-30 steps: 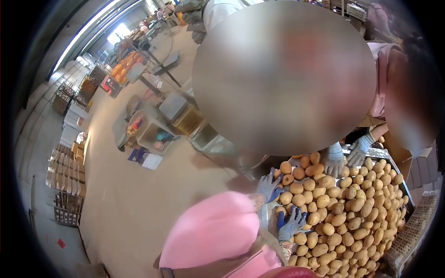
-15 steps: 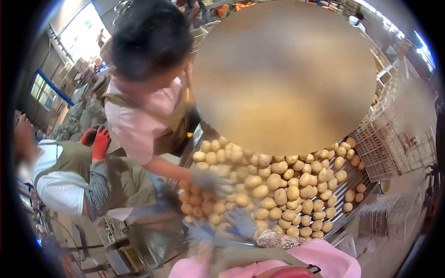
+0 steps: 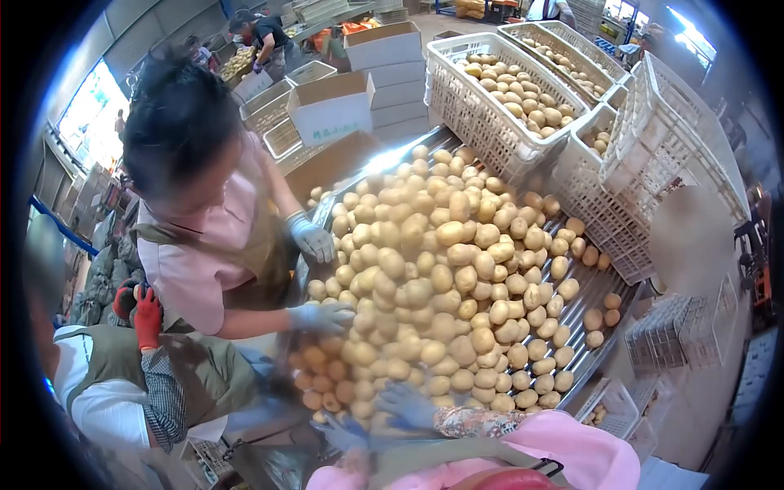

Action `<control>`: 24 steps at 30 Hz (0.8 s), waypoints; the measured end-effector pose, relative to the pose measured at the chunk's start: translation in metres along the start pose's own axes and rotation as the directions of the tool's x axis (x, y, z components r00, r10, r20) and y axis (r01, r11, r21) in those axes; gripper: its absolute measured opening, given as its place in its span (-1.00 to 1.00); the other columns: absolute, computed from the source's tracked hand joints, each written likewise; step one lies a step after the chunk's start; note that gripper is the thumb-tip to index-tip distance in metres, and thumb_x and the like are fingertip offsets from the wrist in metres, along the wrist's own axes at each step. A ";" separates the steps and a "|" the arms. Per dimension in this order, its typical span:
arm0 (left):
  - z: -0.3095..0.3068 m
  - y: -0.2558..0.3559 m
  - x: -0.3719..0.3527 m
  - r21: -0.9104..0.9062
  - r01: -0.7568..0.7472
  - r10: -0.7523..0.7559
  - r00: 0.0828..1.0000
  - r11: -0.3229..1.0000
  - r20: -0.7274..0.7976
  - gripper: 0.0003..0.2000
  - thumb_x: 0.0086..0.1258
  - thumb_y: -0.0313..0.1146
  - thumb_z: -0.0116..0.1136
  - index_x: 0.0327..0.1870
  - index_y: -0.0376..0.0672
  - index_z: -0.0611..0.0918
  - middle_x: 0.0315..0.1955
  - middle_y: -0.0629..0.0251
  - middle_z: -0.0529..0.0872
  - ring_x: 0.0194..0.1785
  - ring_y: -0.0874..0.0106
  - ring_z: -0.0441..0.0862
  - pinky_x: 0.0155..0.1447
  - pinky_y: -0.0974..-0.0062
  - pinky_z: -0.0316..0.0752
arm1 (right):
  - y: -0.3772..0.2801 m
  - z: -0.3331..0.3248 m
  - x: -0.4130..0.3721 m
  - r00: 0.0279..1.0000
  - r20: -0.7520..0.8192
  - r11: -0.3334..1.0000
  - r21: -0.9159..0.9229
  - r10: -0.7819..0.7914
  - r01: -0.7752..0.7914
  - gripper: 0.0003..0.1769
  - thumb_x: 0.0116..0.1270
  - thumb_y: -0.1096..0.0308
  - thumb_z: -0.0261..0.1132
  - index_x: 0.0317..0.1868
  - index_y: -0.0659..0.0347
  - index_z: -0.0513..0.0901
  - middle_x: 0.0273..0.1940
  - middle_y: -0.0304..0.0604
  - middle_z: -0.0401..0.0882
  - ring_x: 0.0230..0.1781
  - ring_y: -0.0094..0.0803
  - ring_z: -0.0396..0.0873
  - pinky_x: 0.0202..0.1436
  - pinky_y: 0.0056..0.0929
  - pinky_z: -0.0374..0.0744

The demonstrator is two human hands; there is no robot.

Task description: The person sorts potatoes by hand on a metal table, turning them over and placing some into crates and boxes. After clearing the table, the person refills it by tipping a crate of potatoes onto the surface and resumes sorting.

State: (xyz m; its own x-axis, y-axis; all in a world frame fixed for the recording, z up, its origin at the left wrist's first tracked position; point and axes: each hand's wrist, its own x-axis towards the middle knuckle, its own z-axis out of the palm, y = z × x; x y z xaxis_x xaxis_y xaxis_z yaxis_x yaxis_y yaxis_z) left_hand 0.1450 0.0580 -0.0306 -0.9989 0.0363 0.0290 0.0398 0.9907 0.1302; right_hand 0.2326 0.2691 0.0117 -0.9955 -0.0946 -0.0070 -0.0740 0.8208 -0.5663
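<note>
Potatoes (image 3: 441, 286), yellow-skinned, lie heaped on a slatted metal worktop (image 3: 600, 286), the pile thickest at its middle and thinning to single tubers at the right edge. The person's right hand (image 3: 406, 404), in a blue glove with a patterned sleeve behind it, lies on the potatoes at the near rim of the heap, fingers spread wide and closed on none. The left hand (image 3: 341, 429), also blue-gloved, sits just beside it at the lower left corner of the pile; it is blurred, so whether it is wide or holds a potato cannot be told.

Across the left side of the worktop a co-worker in a pink shirt (image 3: 196, 269) leans in, with one grey-gloved hand (image 3: 313, 237) on the far part of the heap and the other (image 3: 324, 317) on the nearer part. Lower left, a second co-worker shows a red glove (image 3: 148, 317).

Beyond the heap stand white plastic crates (image 3: 482, 106) holding more potatoes, and cardboard boxes (image 3: 331, 106) to their left.
</note>
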 end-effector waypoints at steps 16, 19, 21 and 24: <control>0.008 0.001 0.000 -0.056 0.003 -0.007 0.998 0.998 -0.066 -0.41 0.21 0.03 0.16 0.31 0.11 0.46 0.31 -0.30 0.24 -0.17 -0.09 0.56 -0.08 0.04 0.49 | -0.004 0.009 0.011 0.999 -0.012 0.992 -0.117 0.046 -0.047 -0.42 0.16 -0.08 0.27 0.16 -0.01 0.55 0.23 -0.09 0.42 0.40 0.08 0.13 0.47 -0.04 0.08; 0.005 0.004 0.003 -0.153 0.109 -0.110 0.994 0.982 0.001 -0.40 0.29 0.12 0.06 0.37 0.18 0.40 0.39 -0.24 0.12 0.13 -0.12 0.47 0.16 -0.03 0.37 | -0.009 0.004 0.017 0.999 0.028 0.995 -0.094 0.046 -0.043 -0.37 0.13 -0.11 0.29 0.18 -0.01 0.55 0.26 -0.07 0.39 0.41 0.11 0.10 0.48 -0.02 0.04; 0.005 0.005 0.003 -0.215 0.086 -0.056 0.988 0.973 0.142 -0.38 0.32 0.14 0.00 0.42 0.24 0.31 0.46 -0.19 -0.03 0.27 -0.15 0.36 0.31 -0.06 0.25 | -0.010 0.008 0.012 0.983 0.035 0.978 -0.116 0.178 -0.173 -0.37 0.12 -0.12 0.29 0.16 0.00 0.56 0.24 -0.02 0.39 0.39 0.12 0.11 0.47 0.01 0.05; 0.034 0.003 0.005 -0.058 0.086 -0.086 0.996 0.995 -0.003 -0.32 0.31 0.12 0.04 0.47 0.24 0.22 0.48 -0.13 -0.12 0.33 -0.13 0.30 0.34 -0.08 0.24 | -0.011 0.014 0.011 0.977 0.011 0.964 -0.164 0.212 -0.207 -0.36 0.13 -0.12 0.26 0.16 0.04 0.54 0.16 0.07 0.42 0.31 0.12 0.19 0.45 0.04 0.07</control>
State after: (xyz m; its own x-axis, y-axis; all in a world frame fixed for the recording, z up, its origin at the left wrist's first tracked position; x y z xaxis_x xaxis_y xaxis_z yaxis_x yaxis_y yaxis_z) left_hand 0.1394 0.0659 -0.0636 -0.9985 -0.0498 0.0209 -0.0449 0.9808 0.1895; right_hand 0.2234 0.2507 0.0061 -0.9878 0.0754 -0.1361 0.1254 0.9037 -0.4094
